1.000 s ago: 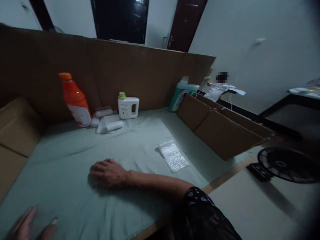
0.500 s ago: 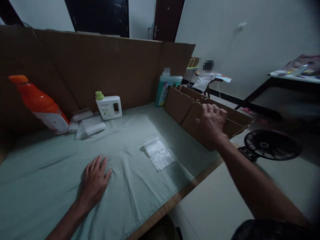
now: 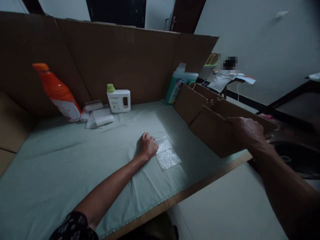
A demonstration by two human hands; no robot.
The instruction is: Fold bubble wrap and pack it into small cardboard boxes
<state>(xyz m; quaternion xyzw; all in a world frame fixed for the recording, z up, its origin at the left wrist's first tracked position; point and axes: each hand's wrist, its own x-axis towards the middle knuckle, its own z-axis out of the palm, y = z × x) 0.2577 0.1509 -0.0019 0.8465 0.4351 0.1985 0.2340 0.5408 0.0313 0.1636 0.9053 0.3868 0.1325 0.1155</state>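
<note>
My left hand [image 3: 148,146] lies on the pale green cloth [image 3: 62,160], its fingers curled onto the left edge of a small bubble wrap sheet [image 3: 170,158]. My right hand [image 3: 246,130] reaches out to the right and grips the top edge of a flattened brown cardboard box [image 3: 212,133] that stands tilted at the table's right end. The two hands are well apart, with the bubble wrap between them.
A tall cardboard screen [image 3: 125,60] closes off the back. In front of it stand an orange bottle [image 3: 58,93], a white bottle with a green cap [image 3: 119,100], a green jug [image 3: 178,85] and small wrapped rolls [image 3: 100,118]. A dark fan [image 3: 297,160] sits low on the right.
My left hand has slid right across the cloth onto the bubble wrap. My right hand, earlier flat on the cloth and then on the box, now grips the box edge further right.
</note>
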